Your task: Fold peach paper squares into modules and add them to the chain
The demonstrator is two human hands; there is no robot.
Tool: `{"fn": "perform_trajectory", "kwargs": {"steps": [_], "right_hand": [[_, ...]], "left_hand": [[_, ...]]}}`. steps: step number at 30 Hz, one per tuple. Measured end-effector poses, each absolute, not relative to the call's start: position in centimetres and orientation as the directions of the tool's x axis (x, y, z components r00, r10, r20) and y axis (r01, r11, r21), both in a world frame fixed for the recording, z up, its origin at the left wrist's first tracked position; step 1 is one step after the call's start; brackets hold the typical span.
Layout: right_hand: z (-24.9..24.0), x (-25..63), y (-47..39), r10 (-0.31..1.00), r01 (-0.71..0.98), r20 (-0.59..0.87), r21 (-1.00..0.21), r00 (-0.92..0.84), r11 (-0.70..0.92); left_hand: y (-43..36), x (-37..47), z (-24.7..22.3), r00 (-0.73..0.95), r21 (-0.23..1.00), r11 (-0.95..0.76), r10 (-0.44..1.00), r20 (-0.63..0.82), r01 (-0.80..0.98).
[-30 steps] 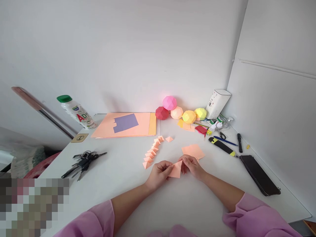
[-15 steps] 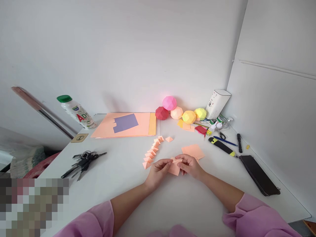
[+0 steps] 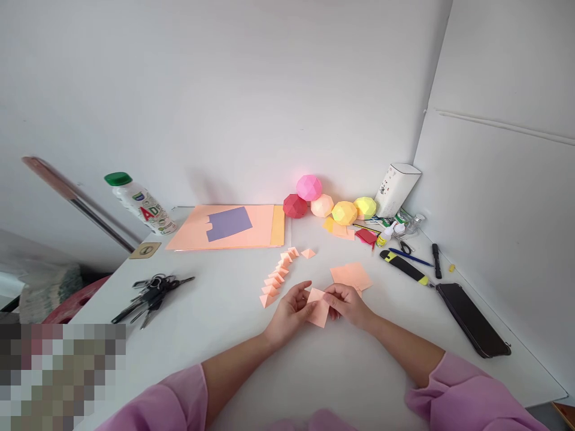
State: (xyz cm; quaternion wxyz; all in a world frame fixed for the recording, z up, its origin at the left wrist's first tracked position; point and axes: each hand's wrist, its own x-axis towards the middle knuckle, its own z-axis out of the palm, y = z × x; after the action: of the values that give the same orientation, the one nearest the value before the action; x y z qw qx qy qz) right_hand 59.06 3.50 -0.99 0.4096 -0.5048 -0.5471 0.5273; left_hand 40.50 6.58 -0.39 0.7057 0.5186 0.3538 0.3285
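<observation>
Between both hands is a small peach square of paper (image 3: 318,313), raised a little above the white table. My left hand (image 3: 290,312) pinches its left edge with the thumb on top, the index finger lifted off. My right hand (image 3: 349,304) grips the upper right edge between thumb and fingers. Just behind the right hand lie flat peach paper squares (image 3: 351,275), partly covered by it. To the left of the hands runs a slanting row of folded peach paper pieces (image 3: 275,278). One more folded piece (image 3: 308,254) sits apart at the row's far end.
Faceted paper balls (image 3: 322,205) stand by the back wall. Peach sheets (image 3: 188,234) with a purple paper piece (image 3: 230,224) lie back left. Keys (image 3: 155,293) and a bottle (image 3: 142,206) are left. A utility knife (image 3: 404,267), pen (image 3: 411,257) and black phone (image 3: 472,318) lie right.
The paper square has turned and come slightly lower, with its face now more open to view. My left index finger has lifted from its edge. The things on the table stay in place.
</observation>
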Motion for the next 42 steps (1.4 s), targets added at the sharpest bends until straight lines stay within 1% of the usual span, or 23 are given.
{"fn": "perform_trajectory", "kwargs": {"steps": [5, 8, 12, 14, 17, 19, 24, 27, 30, 32, 37, 42], "right_hand": [[-0.8, 59.0, 3.4, 0.984, 0.101, -0.102, -0.991, -0.148, -0.088], [-0.7, 59.0, 3.4, 0.982, 0.088, -0.108, -0.992, -0.158, -0.095], [-0.8, 59.1, 3.4, 0.978, 0.155, -0.098, -0.986, -0.182, -0.07], [-0.8, 59.1, 3.4, 0.981, 0.164, -0.093, -0.984, -0.17, -0.064], [-0.6, 59.0, 3.3, 0.984, 0.127, -0.082, -0.99, -0.156, -0.062], [-0.5, 59.0, 3.3, 0.982, 0.113, -0.089, -0.991, -0.168, -0.07], [-0.6, 59.0, 3.2, 0.971, 0.115, -0.104, -0.99, -0.216, -0.08], [-0.7, 59.0, 3.2, 0.968, 0.12, -0.105, -0.99, -0.227, -0.08], [-0.8, 59.0, 3.2, 0.966, 0.137, -0.125, -0.986, -0.225, -0.096], [-0.9, 59.0, 3.4, 0.972, 0.126, -0.107, -0.989, -0.208, -0.082], [-1.0, 59.1, 3.5, 0.979, 0.086, -0.095, -0.993, -0.182, -0.081], [-0.6, 59.1, 3.3, 0.971, 0.157, -0.111, -0.984, -0.213, -0.078]], "left_hand": [[6.5, 40.4, 0.1, 0.654, 0.955, 0.28, 0.741, -0.151, -0.097], [6.6, 40.4, 0.0, 0.636, 0.957, 0.269, 0.759, -0.141, -0.108], [6.7, 40.4, -0.4, 0.603, 0.962, 0.255, 0.784, -0.145, -0.1], [6.7, 40.4, -0.4, 0.604, 0.969, 0.238, 0.782, -0.153, -0.063], [6.4, 40.3, -0.2, 0.636, 0.972, 0.233, 0.744, -0.203, 0.038], [6.2, 40.3, 0.1, 0.657, 0.969, 0.237, 0.719, -0.225, 0.073], [6.2, 40.3, 0.1, 0.637, 0.979, 0.2, 0.749, -0.184, 0.047], [6.5, 40.4, -0.4, 0.638, 0.966, 0.255, 0.75, -0.176, -0.033], [6.7, 40.5, -0.6, 0.624, 0.963, 0.248, 0.771, -0.13, -0.105], [6.6, 40.4, -0.5, 0.619, 0.968, 0.232, 0.775, -0.127, -0.092], [6.0, 40.3, 0.2, 0.671, 0.982, 0.187, 0.723, -0.164, 0.038], [5.8, 40.3, 0.1, 0.642, 0.986, 0.169, 0.756, -0.127, -0.004]]}}
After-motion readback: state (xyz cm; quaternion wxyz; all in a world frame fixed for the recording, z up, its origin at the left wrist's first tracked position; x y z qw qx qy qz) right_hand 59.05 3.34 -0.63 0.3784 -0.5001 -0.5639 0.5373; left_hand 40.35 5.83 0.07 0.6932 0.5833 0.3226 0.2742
